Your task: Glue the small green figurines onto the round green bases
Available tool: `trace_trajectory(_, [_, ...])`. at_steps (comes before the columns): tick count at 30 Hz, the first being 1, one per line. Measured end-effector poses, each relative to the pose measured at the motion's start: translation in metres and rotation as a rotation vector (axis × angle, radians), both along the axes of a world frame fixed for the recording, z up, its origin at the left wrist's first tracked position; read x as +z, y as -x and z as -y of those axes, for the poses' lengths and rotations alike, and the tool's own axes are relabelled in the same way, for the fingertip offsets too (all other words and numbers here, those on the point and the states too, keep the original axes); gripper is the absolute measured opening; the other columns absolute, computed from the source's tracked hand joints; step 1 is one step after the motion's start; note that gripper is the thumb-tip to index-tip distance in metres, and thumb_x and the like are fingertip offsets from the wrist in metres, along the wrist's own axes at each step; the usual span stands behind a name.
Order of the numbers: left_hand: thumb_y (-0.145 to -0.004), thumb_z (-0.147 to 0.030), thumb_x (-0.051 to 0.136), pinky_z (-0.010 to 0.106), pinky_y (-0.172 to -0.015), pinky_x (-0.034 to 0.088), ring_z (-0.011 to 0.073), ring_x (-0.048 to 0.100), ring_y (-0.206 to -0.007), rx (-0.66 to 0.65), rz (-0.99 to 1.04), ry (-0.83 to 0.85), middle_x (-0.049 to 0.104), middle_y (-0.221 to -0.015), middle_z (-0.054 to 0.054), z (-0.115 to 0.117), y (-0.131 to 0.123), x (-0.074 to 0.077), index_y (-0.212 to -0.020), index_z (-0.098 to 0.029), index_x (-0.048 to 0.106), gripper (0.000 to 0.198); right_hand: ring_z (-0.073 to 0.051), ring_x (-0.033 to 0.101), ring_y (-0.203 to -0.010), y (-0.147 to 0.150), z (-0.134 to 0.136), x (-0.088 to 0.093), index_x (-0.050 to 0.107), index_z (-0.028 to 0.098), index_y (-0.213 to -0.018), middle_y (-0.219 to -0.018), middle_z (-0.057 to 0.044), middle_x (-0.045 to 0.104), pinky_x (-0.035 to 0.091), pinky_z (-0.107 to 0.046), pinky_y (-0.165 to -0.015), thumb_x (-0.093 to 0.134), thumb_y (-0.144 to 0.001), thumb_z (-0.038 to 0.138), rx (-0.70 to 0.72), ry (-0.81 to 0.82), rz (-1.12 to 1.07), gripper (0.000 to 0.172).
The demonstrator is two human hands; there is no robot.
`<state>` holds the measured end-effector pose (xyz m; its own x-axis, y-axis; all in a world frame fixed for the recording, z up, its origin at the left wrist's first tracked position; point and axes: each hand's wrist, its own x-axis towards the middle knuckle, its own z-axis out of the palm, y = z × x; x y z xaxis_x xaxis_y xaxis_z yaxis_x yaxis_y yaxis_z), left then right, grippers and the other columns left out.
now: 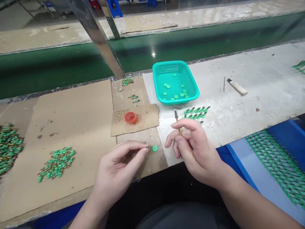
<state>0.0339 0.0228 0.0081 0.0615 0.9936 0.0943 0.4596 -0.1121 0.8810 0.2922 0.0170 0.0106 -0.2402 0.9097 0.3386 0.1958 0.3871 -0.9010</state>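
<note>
My left hand pinches a tiny green-and-gold part between thumb and forefinger, above a piece of cardboard. A flat green disc lies just to the right of those fingertips, not touching them. My right hand grips a thin wooden-handled tool with a small metal tip, which points up and away from me. Two rows of green parts stand beyond that hand on the grey bench. An orange cap sits on the cardboard.
A teal plastic basket holds several green discs. Loose green parts lie in piles on cardboard at the left. A blue tray with rows of green parts is at the right. A wood-handled blade lies on the bench, and a green conveyor belt runs behind.
</note>
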Motion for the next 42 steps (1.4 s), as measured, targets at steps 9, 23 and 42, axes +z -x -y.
trace_trajectory(9, [-0.102,-0.039,0.087,0.023,-0.08,0.067,0.0158,0.084,-0.086,-0.081,-0.058,-0.056,0.091,-0.1,-0.002,-0.002,-0.003,-0.005,-0.1,-0.035,0.093,0.007,-0.016,0.089,-0.097,0.009,-0.006,0.003,0.081,0.026,-0.116,-0.111,-0.002,0.088,0.076,-0.03,-0.093,0.073,-0.116,0.021,-0.124,0.245,-0.416,0.01])
trace_trajectory(23, [-0.103,-0.046,0.086,0.023,-0.077,0.065,0.0161,0.082,-0.085,-0.055,-0.171,-0.033,0.091,-0.102,-0.004,-0.001,-0.007,-0.006,-0.102,-0.036,0.093,0.012,-0.021,0.091,-0.11,0.002,0.002,-0.004,0.083,0.026,-0.124,-0.119,-0.002,0.092,0.078,-0.038,-0.104,0.074,-0.116,0.017,-0.195,0.099,-0.207,0.015])
trace_trajectory(42, [-0.109,-0.029,0.083,0.025,-0.086,0.065,0.0146,0.085,-0.095,-0.178,-0.254,-0.244,0.09,-0.108,-0.005,0.003,-0.002,-0.013,-0.109,-0.035,0.089,0.008,-0.023,0.09,-0.113,-0.016,0.006,0.001,0.082,0.025,-0.123,-0.122,-0.005,0.092,0.074,-0.037,-0.104,0.069,-0.117,0.015,-0.177,-0.14,0.187,0.017])
